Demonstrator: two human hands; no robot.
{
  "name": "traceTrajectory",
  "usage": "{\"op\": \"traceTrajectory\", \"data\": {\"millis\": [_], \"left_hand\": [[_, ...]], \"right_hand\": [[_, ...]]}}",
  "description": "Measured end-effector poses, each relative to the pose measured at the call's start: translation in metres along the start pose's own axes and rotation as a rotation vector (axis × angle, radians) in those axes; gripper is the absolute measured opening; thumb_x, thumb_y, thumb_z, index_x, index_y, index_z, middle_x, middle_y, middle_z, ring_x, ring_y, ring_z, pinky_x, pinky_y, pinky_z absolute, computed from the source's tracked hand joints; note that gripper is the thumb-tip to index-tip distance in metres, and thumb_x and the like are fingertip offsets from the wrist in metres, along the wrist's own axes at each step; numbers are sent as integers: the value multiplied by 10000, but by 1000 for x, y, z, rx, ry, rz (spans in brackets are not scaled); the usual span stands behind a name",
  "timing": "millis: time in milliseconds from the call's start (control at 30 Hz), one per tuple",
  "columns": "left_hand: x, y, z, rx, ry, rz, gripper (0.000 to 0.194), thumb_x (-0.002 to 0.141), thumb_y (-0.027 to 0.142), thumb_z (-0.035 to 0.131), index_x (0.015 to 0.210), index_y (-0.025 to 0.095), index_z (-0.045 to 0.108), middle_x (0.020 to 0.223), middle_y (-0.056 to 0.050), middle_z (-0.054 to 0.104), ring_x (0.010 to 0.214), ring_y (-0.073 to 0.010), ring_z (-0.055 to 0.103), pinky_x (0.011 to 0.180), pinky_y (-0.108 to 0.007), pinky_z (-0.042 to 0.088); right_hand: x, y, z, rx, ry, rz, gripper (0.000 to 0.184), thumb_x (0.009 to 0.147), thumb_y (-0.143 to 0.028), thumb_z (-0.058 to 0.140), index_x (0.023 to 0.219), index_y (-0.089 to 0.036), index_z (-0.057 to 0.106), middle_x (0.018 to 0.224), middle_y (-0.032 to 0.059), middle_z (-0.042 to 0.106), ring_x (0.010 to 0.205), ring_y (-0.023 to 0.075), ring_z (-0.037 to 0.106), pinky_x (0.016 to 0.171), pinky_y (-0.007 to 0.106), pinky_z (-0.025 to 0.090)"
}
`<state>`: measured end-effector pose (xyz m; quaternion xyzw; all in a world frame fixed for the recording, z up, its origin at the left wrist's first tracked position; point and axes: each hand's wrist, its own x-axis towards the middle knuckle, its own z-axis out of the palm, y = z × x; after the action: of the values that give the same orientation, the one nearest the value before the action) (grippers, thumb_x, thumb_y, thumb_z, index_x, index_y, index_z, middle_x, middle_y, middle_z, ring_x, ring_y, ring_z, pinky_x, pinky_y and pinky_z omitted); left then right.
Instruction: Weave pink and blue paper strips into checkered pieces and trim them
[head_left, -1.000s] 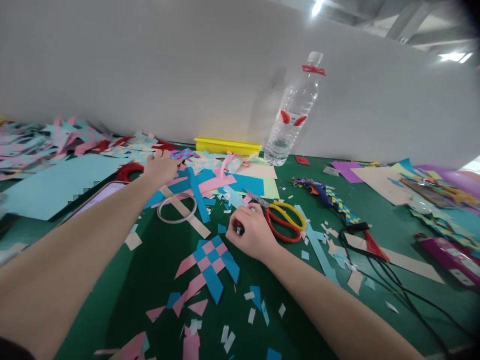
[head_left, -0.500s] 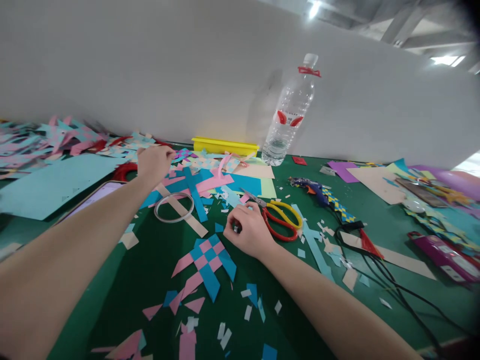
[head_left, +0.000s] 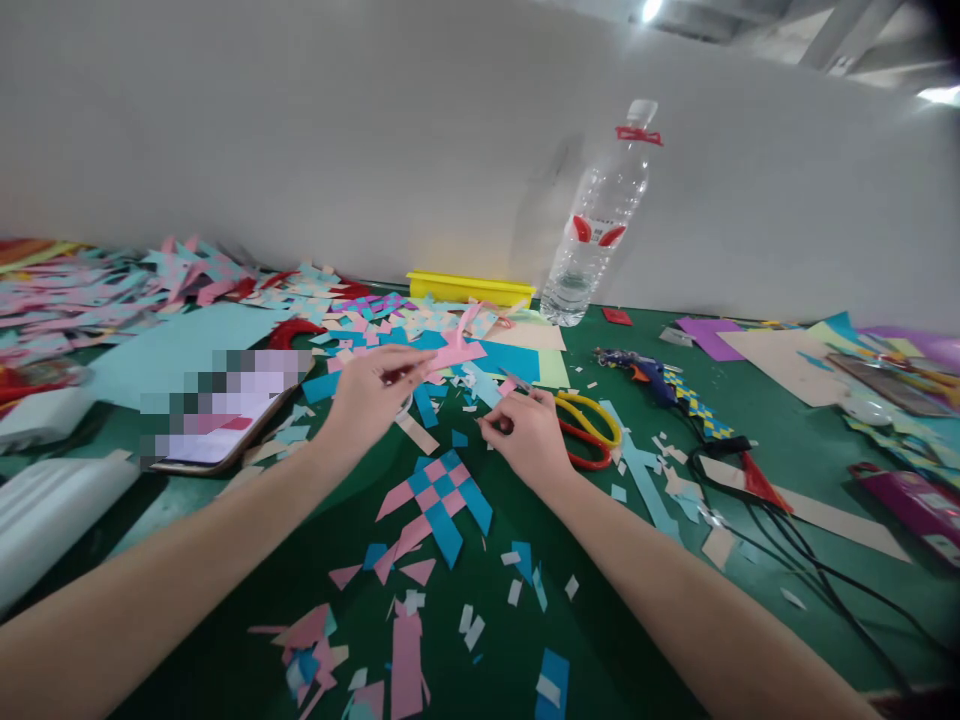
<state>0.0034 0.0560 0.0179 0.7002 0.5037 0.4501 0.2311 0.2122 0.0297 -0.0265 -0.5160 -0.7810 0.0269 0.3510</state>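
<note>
My left hand is closed, with thumb and forefinger pinched over the left end of a pink paper strip; whether it grips the strip I cannot tell. My right hand rests beside the scissors, its fingers curled into a pinch around something too small to make out. Red and yellow loops mark the scissors' handles, and their blades are partly covered. Between my forearms lies a woven pink-and-blue paper piece with loose strip ends. A beige strip pokes out below my left hand, which mostly hides a ring.
A phone lies on the left near a light-blue sheet. Behind are a paper-strip pile, a yellow bar and a plastic bottle. To the right lie a glue gun and black cables. Paper scraps litter the green table.
My left hand has come back from the far-left scraps, moving right and nearer to the pink strip. My right hand has shifted slightly, its fingers still curled. The phone is uncovered.
</note>
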Motion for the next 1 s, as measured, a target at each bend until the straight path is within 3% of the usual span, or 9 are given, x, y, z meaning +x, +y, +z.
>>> {"op": "traceTrajectory", "data": {"millis": [133, 233, 367, 633, 767, 867, 1000], "left_hand": [[-35, 17, 1, -82, -47, -47, 235, 838, 377, 584, 962, 235, 724, 997, -40, 700, 948, -221, 621, 770, -317, 514], [-53, 21, -2, -127, -127, -124, 236, 844, 377, 580, 975, 237, 717, 976, -37, 700, 913, -211, 631, 740, -307, 531], [-68, 22, -4, -225, -219, -201, 328, 826, 387, 609, 1105, 221, 658, 872, -24, 705, 790, -190, 652, 704, -307, 543], [-77, 15, 1, -81, -199, -73, 358, 808, 327, 645, 1150, 230, 597, 866, 17, 728, 842, -178, 663, 828, -305, 500], [-75, 14, -1, -68, -211, -78, 347, 819, 338, 630, 1146, 230, 589, 894, 17, 725, 868, -171, 658, 808, -284, 503], [-72, 13, -4, -63, -198, -104, 323, 826, 327, 618, 1130, 222, 592, 907, 3, 716, 863, -171, 653, 762, -275, 510], [-72, 13, -4, -80, -208, -113, 293, 833, 336, 611, 1106, 229, 602, 902, -1, 706, 838, -166, 647, 723, -266, 510]], "right_hand": [[0, 1, 0, -4, 29, -13, 214, 822, -321, 636, 661, -191, 579, 619, -35, 576, 616, 125, 528, 836, 346, 319], [0, -1, 0, 7, 62, -96, 93, 884, -239, 548, 840, -208, 625, 795, -5, 673, 762, 148, 601, 925, 367, 311], [-3, -12, -5, -11, 127, -204, 247, 893, -137, 458, 1070, -224, 607, 1077, 41, 665, 1027, 175, 585, 1022, 389, 287], [-12, -35, -12, 31, 45, -518, 168, 877, -191, 507, 969, -250, 634, 892, -16, 694, 864, 135, 610, 1062, 412, 255], [-12, -33, -9, 25, 55, -462, 128, 880, -206, 518, 867, -238, 642, 839, -20, 697, 828, 131, 616, 1045, 401, 275], [-9, -24, -6, 42, 95, -331, 125, 878, -219, 534, 832, -228, 650, 819, -12, 705, 787, 135, 631, 1019, 396, 310], [-4, -7, -6, 43, 148, -143, 212, 911, -189, 469, 965, -227, 670, 955, 21, 723, 904, 167, 646, 983, 391, 358]]}}
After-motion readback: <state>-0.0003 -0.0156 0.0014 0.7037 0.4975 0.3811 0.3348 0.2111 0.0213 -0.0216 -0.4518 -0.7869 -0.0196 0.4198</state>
